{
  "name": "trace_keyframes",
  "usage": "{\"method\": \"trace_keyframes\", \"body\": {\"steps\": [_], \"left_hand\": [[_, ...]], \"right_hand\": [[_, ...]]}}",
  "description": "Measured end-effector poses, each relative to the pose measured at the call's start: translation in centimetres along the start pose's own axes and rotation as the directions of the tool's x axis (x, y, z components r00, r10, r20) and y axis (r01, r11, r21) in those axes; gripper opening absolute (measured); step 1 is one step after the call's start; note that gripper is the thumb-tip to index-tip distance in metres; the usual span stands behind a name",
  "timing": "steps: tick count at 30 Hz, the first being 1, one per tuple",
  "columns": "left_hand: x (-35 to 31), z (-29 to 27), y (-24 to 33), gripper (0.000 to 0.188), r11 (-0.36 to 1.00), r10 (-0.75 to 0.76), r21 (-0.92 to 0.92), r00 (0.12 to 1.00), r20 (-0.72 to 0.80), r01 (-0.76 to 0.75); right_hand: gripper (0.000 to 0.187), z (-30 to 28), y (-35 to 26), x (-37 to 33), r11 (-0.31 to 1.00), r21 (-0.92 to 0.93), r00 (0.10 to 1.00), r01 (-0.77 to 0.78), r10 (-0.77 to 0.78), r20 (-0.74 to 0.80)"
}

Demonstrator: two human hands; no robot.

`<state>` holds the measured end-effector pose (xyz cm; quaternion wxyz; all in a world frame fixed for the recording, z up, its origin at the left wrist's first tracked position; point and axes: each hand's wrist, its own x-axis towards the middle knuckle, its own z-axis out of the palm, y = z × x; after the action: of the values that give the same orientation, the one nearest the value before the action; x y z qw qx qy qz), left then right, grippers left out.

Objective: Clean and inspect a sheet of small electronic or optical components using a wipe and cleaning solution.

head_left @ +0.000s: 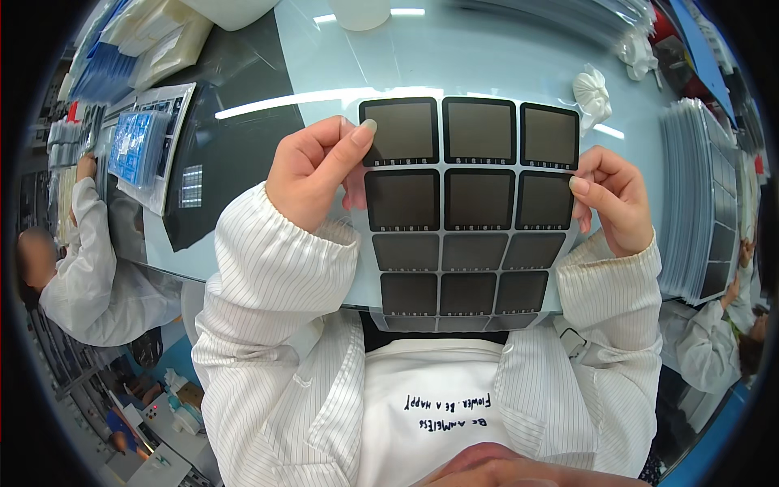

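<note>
A thin transparent sheet (442,201) is held up in front of me, tilted. It carries a grid of dark rectangular panels with black borders, three to a row. My left hand (318,169) pinches its left edge near the top, the thumb lying over the corner panel. On the opposite edge, slightly lower, my right hand (614,197) grips the sheet between thumb and fingers. Below the upper rows the sheet bends back, so the lower panels look shortened.
Under the sheet lies a pale glossy table (324,61). A tall stack of panel sheets (690,203) stands at the right. Beyond my hands are a crumpled white wad (592,95) and a white container (359,11). Blue film packs (136,148) lie left, near a co-worker (101,264).
</note>
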<state>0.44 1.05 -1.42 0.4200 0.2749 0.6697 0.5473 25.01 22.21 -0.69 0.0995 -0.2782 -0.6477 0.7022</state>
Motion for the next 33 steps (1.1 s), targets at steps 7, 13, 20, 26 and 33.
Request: {"method": "trace_keyframes", "body": {"steps": [7,13,20,26,33], "left_hand": [[-0.16,-0.15,0.50,0.035,0.994,-0.078,-0.080,0.997,0.019,0.079],[-0.16,-0.08,0.54,0.035,0.992,-0.083,-0.092,0.997,0.007,0.083],[-0.29,-0.16,0.30,0.033,0.995,-0.057,-0.085,0.998,-0.004,0.056],[-0.27,-0.23,0.19,0.031,0.994,-0.047,-0.096,0.999,0.000,0.047],[0.09,-0.48,0.08,0.022,0.963,-0.014,-0.268,1.000,0.005,0.015]], "right_hand": [[0.015,0.04,-0.03,-0.05,1.000,0.016,1.000,-0.014,0.014,-0.006],[0.016,0.16,-0.09,0.00,1.000,0.017,1.000,-0.016,0.016,-0.012],[0.016,0.29,-0.02,-0.09,1.000,0.007,1.000,0.003,-0.002,-0.014],[0.015,0.24,-0.01,-0.17,1.000,0.009,1.000,0.003,-0.003,-0.019],[0.016,0.02,0.20,-0.05,1.000,0.001,0.999,-0.008,0.008,0.031]]}}
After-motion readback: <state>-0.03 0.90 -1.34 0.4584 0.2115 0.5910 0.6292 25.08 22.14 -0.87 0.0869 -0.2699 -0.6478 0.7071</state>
